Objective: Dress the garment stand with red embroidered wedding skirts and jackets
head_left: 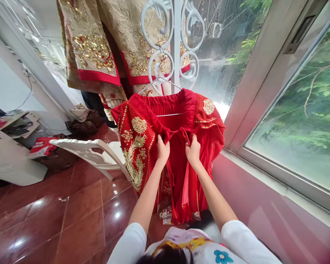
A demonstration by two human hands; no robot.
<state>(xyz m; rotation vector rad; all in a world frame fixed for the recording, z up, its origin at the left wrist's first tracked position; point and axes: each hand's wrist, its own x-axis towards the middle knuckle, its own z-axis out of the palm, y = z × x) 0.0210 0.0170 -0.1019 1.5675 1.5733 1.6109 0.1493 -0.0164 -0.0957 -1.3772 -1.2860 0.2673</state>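
Both arms reach forward, left hand (pixel 163 149) and right hand (pixel 193 150) level and apart, fingers closed on the red garment (pixel 172 106); beyond them hangs a gold-trimmed garment (pixel 93 47), and left of them stands a white chair (pixel 99 156).

Sequined cream-and-gold garments with red hems (pixel 95 55) and a red gold-embroidered garment (pixel 137 146) hang at a scrolled white metal rack (pixel 176 44) beside metal-framed windows (pixel 294 121) in what appears to be a bridal or formalwear shop, its floor of glossy reddish-brown tiles (pixel 82 205).
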